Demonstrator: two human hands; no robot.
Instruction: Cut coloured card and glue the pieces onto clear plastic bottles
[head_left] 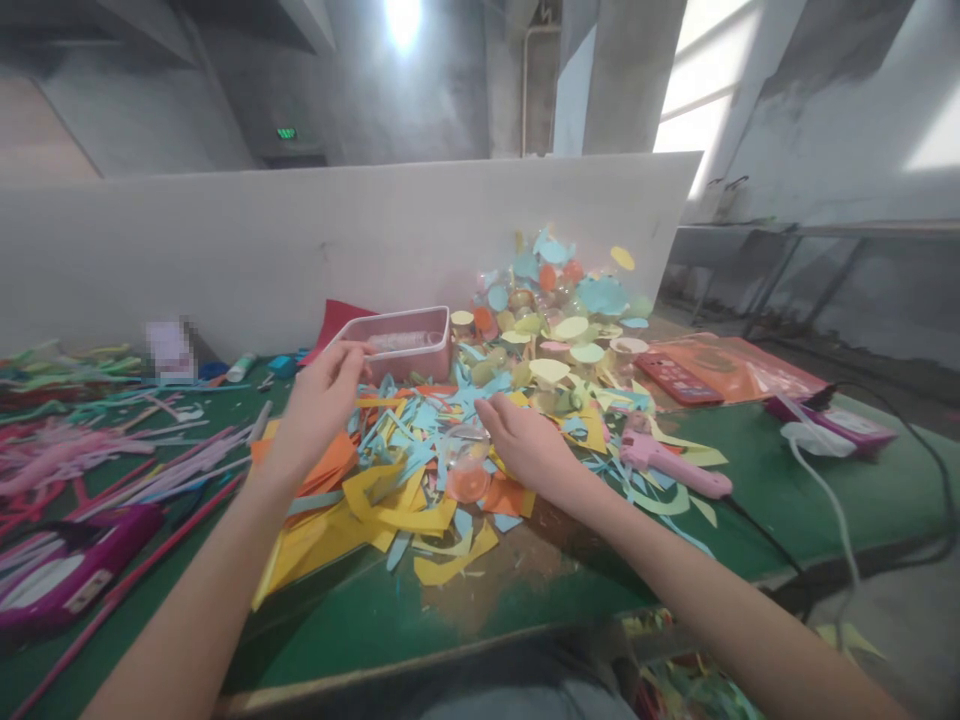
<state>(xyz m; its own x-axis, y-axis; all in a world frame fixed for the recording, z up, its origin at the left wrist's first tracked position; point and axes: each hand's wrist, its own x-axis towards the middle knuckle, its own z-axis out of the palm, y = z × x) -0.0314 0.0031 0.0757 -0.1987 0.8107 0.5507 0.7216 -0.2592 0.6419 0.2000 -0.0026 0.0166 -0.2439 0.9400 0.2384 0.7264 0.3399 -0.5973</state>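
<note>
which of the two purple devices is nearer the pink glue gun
The right purple device, on the same side as the pink glue gun; the left purple device lies at the far left, beyond the left forearm.

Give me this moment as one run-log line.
left hand: by pink box, grip unclear | right hand: by clear plastic piece, grip unclear | pink glue gun: right of right hand

You are in a workshop. Bare grey walls (427, 90), a green table (322, 640), paper scraps (397, 430) and a glue gun (675, 468) show it.
</note>
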